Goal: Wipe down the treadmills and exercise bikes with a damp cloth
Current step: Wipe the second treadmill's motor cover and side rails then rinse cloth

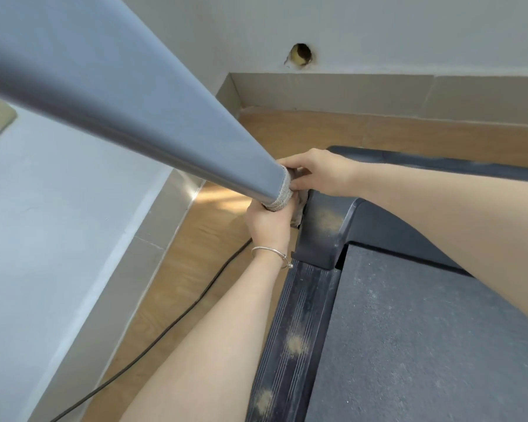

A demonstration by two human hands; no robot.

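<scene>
Hugging treadmill post (134, 102) foot: grey ribbed cloth (282, 194); left hand (267, 223), right hand (320, 175) both gripping it.

We record a light brown, wood-pattern floor (317, 129), edged by grey skirting (333, 92) where it meets the wall (58, 239). The treadmill (424, 330) stands directly on it, dark base near the corner. A black cable (177, 319) lies on the bare strip between treadmill and left-hand skirting, running along the boards. We note a sunlit patch (226, 199) on the floor beside the treadmill's front end.
</scene>
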